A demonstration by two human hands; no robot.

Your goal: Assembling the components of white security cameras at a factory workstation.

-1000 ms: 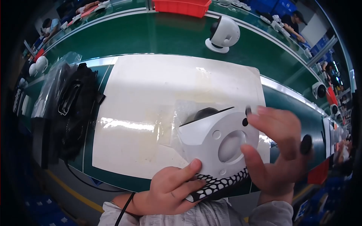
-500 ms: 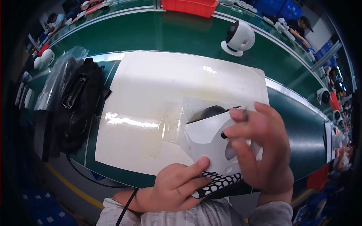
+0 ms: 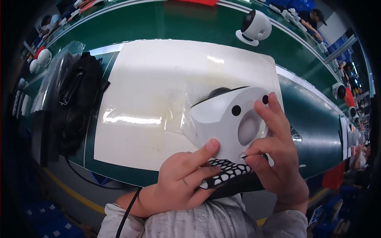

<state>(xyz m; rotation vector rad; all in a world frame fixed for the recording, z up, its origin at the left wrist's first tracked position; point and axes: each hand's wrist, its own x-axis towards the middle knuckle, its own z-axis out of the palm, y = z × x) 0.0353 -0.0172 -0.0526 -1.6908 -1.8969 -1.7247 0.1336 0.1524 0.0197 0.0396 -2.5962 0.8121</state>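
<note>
A white plastic housing (image 3: 216,125), with a dark dome and flat dark edge on its far side, is tilted over the board near me. Round black pads (image 3: 236,110) sit on its face around an oval opening. My left hand (image 3: 186,174) is closed, its thumb pressing the housing's near left edge. Its fingers grip a black sheet with white round spots (image 3: 226,171) beneath the housing. My right hand (image 3: 274,150) pinches a small black pad between thumb and forefinger at a round recess (image 3: 242,156) near the lower edge; its other fingers are raised.
Clear plastic film (image 3: 188,115) lies by the housing on a white board (image 3: 135,79). Black cloth and a plastic bag (image 3: 73,99) lie at left. A white camera-like unit (image 3: 256,27) stands on the green bench beyond. Other people work at the far left and right.
My right hand has moved down from the upper pads to the recess near the lower edge. Black pads once covered by its fingers now show. My left hand keeps its grip.
</note>
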